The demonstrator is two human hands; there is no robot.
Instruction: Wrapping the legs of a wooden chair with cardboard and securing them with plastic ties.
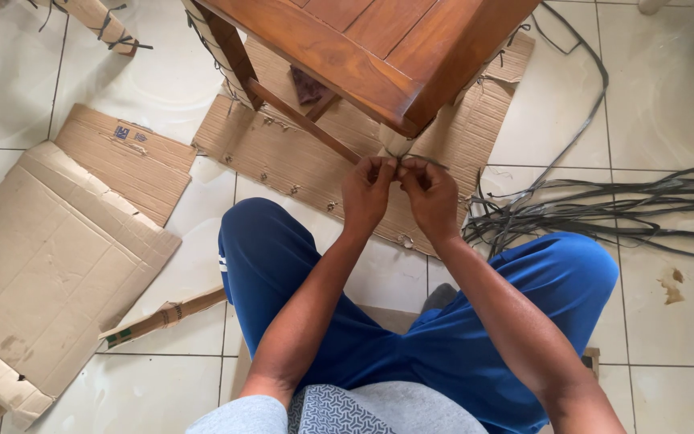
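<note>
1. Both hands are pinched shut on a dark strap [423,159]: left hand [367,191] and right hand [431,197] meet fingertip to fingertip at the wooden table [379,48] corner leg.
2. Around them: corrugated cardboard [299,153] under the table, flattened boxes [50,257] on the left, and a loose strap bundle [604,209] on the right.
3. The strap runs roughly sideways, right beside the leg.

Your left hand [367,193] and right hand [430,195] meet at the strap [419,158] just below the table [363,44] corner. Cardboard sheet [307,161] lies under the table, flattened box [50,257] to your left, strap bundle [604,210] to your right.
</note>
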